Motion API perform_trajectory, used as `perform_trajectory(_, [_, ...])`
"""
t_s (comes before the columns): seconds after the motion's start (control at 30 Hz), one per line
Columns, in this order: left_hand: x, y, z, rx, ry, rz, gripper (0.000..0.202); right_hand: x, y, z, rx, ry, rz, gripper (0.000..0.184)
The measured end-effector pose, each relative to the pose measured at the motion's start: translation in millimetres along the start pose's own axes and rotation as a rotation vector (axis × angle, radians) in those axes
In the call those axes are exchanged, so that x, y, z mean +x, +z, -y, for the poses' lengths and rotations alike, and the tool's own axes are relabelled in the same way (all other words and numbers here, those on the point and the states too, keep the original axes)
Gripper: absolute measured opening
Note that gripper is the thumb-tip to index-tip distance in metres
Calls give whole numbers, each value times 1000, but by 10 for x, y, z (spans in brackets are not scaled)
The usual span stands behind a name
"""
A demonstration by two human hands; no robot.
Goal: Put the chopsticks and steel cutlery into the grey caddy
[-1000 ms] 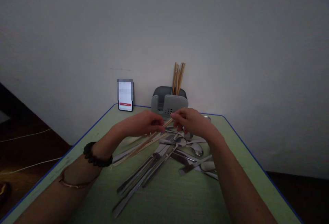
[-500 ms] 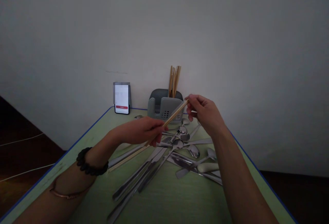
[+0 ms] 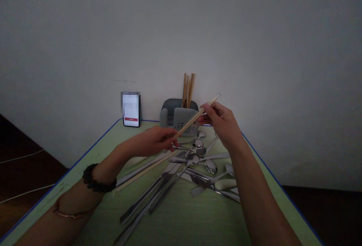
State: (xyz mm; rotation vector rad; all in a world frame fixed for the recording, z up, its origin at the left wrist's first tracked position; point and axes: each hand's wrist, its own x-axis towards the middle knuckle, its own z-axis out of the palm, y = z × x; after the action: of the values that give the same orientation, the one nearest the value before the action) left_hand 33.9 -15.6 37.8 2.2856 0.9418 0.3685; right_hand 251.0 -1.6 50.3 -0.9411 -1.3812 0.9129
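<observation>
A pair of pale wooden chopsticks [image 3: 189,124] slants up to the right between my hands, in front of the cutlery holder. My right hand [image 3: 222,121] pinches them near their upper end, and the tips stick out past its fingers. At their lower end, the fingers of my left hand [image 3: 154,140] are closed round them. The grey cutlery holder [image 3: 182,117] stands against the wall with several brown chopsticks [image 3: 188,89] upright in its right part. Another pale chopstick [image 3: 144,171] lies on the table below my left hand.
Spoons [image 3: 194,159], table knives [image 3: 141,200] and other metal cutlery lie in a loose heap on the green table [image 3: 198,219]. A white-handled piece [image 3: 224,184] is at the right. A phone [image 3: 131,109] leans on the wall at the back left.
My right hand has slid down the chopsticks, so their upper tips now show beyond its fingers. The view has shifted slightly; the cutlery on the table lies as before.
</observation>
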Motion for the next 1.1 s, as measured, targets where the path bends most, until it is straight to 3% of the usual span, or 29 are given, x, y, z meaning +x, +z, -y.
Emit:
perform_trajectory(0.13, [-6,-2,8,-4,15,27,28,11,-6,-27,-61,-23,-18,29])
perform_trajectory(0.3, [-9,-13,34,171,46,-7,28,2,-9,-29,-124,-42,-11,29])
perform_trajectory(0.5, [-4,2,68,210,-8,10,18,-28,-14,-31,-91,61,140,26])
perform_trajectory(0.63, [2,2,66,198,-14,18,19,-33,4,-20,-72,77,175,24])
perform_trajectory(0.93, [-4,-16,31,89,-70,31,22,11,11,-75,-49,-21,93,22])
perform_trajectory(1.1, [-3,-11,67,126,-59,14,19,-1,16,-47,-49,12,32,14])
